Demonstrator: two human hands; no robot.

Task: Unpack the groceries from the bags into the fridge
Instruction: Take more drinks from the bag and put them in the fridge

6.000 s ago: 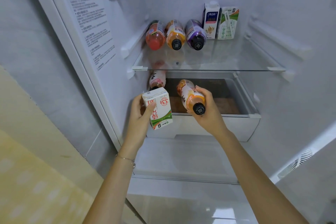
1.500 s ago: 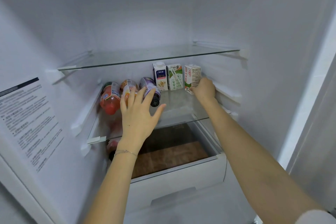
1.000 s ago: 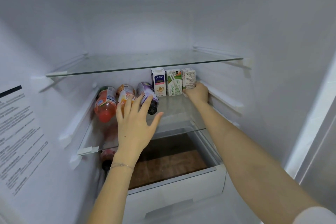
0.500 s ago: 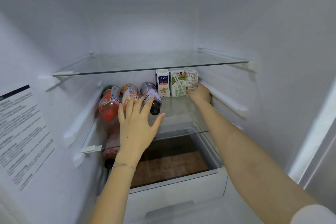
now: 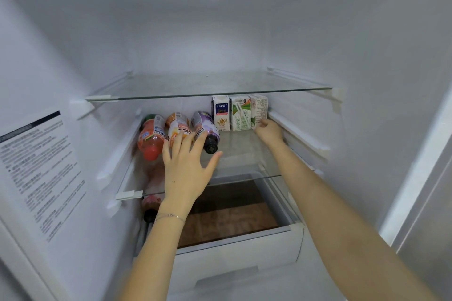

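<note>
The carton is home. A second ago the red-and-white carton stood a little forward and apart from the others. Now it sits at the back of the glass shelf, in line with the green carton and the blue carton, and pressed against the green one.

The right hand is still at its lower corner. From here I cannot tell whether the fingers grip it or only nudge it.

The left hand has barely moved. It hangs flat and spread, holding nothing, with its fingertips before the orange bottle and the purple bottle, which lie on their sides.

I'd say this item is done — both hands can leave the fridge for the bags.
</note>
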